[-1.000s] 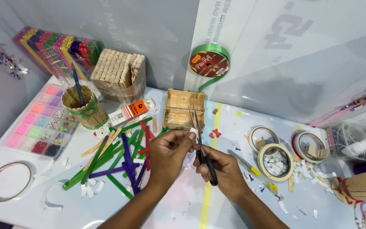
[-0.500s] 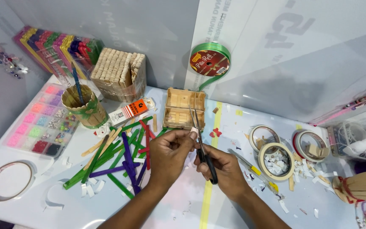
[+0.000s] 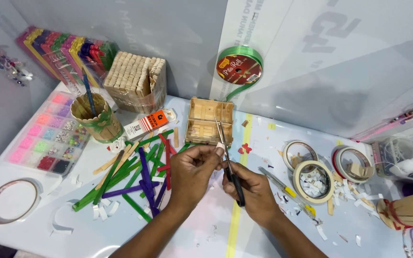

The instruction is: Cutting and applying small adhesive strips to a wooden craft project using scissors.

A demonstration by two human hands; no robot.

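Note:
My right hand (image 3: 254, 191) grips black-handled scissors (image 3: 229, 160), their blades pointing up and away. My left hand (image 3: 192, 171) pinches a tiny white piece (image 3: 220, 146) at its fingertips, right against the blades. Both hands hover over the white table, just in front of a small box built of wooden sticks (image 3: 210, 121). Left of my left hand lies a loose pile of green, purple and red craft sticks (image 3: 137, 172).
A stick-built cup with a pen (image 3: 95, 117), a glue tube (image 3: 148, 123), a bead tray (image 3: 44, 138) and a bundle of plain sticks (image 3: 137, 79) stand at the left. Tape rolls (image 3: 314, 181) and white scraps lie at the right; a green ribbon spool (image 3: 239, 69) leans on the wall.
The hands and scissors have stayed almost in place; the blades have closed a little toward the small white piece.

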